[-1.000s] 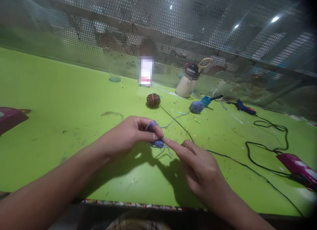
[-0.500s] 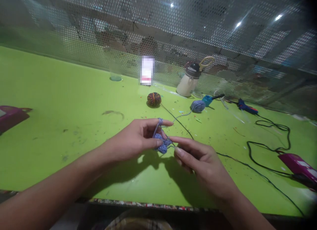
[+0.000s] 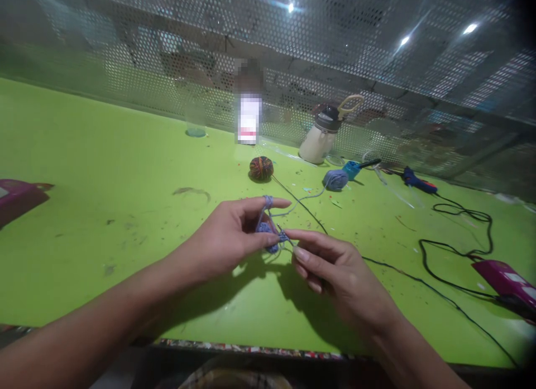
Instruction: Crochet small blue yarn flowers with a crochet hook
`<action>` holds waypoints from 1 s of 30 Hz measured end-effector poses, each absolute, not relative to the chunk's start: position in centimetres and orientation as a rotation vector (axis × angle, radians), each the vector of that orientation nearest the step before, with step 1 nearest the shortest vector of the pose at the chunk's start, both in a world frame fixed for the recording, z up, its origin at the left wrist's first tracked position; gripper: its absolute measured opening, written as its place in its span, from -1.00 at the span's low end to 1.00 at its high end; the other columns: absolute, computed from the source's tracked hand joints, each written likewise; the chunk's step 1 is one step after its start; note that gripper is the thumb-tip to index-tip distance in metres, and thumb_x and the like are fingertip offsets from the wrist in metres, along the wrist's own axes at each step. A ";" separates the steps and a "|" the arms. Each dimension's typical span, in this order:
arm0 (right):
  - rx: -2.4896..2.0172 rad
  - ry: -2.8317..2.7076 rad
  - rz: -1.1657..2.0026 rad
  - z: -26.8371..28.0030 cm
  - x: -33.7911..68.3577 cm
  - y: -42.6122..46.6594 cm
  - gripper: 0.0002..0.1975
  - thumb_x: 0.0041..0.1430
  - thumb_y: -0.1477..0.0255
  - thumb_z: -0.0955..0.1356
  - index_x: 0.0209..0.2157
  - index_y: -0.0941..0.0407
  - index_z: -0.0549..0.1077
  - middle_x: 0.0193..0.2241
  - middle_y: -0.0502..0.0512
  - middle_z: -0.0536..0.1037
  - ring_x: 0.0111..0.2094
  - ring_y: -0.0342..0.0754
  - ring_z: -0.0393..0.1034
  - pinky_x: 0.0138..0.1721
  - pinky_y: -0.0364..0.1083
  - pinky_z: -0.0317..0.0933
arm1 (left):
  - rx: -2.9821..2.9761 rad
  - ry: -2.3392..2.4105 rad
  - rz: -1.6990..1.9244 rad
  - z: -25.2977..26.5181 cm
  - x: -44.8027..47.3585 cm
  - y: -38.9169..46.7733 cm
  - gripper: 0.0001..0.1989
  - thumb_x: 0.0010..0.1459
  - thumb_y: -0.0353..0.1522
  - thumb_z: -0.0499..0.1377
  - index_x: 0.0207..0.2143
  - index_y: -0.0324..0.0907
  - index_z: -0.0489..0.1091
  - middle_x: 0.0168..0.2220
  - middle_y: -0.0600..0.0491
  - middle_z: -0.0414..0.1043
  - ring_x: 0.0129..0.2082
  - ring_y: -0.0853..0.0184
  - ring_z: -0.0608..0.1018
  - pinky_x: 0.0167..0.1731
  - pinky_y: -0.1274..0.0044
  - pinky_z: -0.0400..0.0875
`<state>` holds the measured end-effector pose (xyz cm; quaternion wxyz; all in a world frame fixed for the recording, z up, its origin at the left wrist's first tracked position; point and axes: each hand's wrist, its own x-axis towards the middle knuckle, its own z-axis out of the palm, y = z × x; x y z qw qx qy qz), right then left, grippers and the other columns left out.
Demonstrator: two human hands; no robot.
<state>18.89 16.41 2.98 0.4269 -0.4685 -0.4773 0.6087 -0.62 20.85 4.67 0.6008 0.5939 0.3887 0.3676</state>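
One blue-violet crocheted piece (image 3: 272, 244), small and bunched, is held up between the hands over the green tabletop (image 3: 104, 177); it should handle as light, soft and limp, hard to break but liable to stretch or unravel at open loops; the sound hold is a thumb pinch on formed stitches near the working edge.

The left hand (image 3: 228, 235) is closed on it — thumb pressing the stitches, index finger extended with yarn looped round it; the right hand (image 3: 335, 266) pinches one thin crochet hook (image 3: 289, 241), judged stiff and light, its far end at the piece.

Yarn balls, two: one blue-violet ball (image 3: 335, 180), strand leading to the left hand; one multicoloured ball (image 3: 261, 169), dark strand passing behind the right hand.

Farther out: one bottle (image 3: 316, 146); one blue pot (image 3: 350, 169); one glue gun (image 3: 419, 181); purple boxes, two — right box (image 3: 506, 280), left box (image 3: 19, 193); one lit screen (image 3: 249, 120), pixelated, contents unreadable.
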 end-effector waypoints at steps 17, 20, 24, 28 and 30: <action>-0.890 -0.804 1.554 2.3 15.6 16.3 -0.81 0.08 0.42 0.47 -0.23 0.12 0.52 -0.62 -0.10 0.37 -0.67 -0.30 0.06 -0.64 -0.27 -0.08 | 1.834 1.029 1.322 3.5 0.5 19.5 -0.62 0.12 -0.50 0.21 0.02 -0.14 0.48 -0.37 0.04 0.54 -0.38 0.35 0.50 -0.33 0.48 0.43; -0.851 -0.884 1.498 2.1 15.9 16.0 -0.84 0.11 0.43 0.46 -0.23 0.11 0.54 -0.61 -0.09 0.38 -0.66 -0.28 0.08 -0.64 -0.26 -0.06 | 1.276 0.894 1.115 4.4 0.2 19.9 -0.56 0.01 -0.48 0.34 -0.01 -0.13 0.49 -0.42 0.14 0.54 -0.40 0.41 0.55 -0.30 0.54 0.46; -0.930 -1.100 1.377 1.9 17.3 15.8 -0.86 0.17 0.42 0.44 -0.20 0.04 0.57 -0.57 -0.06 0.41 -0.60 -0.22 0.17 -0.61 -0.22 0.03 | 1.115 0.732 0.991 4.7 -0.4 20.4 -0.61 -0.02 -0.49 0.38 -0.09 -0.06 0.54 -0.42 0.18 0.57 -0.39 0.48 0.56 -0.26 0.60 0.45; -1.032 -1.321 1.210 2.2 18.4 15.8 -0.84 0.21 0.42 0.42 -0.17 -0.04 0.59 -0.54 -0.05 0.43 -0.54 -0.19 0.21 -0.56 -0.20 0.07 | 1.099 0.720 0.940 4.8 -0.6 20.1 -0.62 0.00 -0.53 0.37 -0.12 -0.03 0.55 -0.44 0.18 0.59 -0.41 0.50 0.57 -0.29 0.63 0.43; -1.054 -1.360 1.157 2.4 18.6 15.7 -0.84 0.21 0.42 0.42 -0.17 -0.06 0.60 -0.53 -0.04 0.43 -0.53 -0.18 0.21 -0.55 -0.19 0.07 | 1.088 0.709 0.942 4.8 -0.6 20.0 -0.63 0.00 -0.53 0.37 -0.14 -0.02 0.56 -0.44 0.19 0.59 -0.42 0.51 0.57 -0.30 0.64 0.43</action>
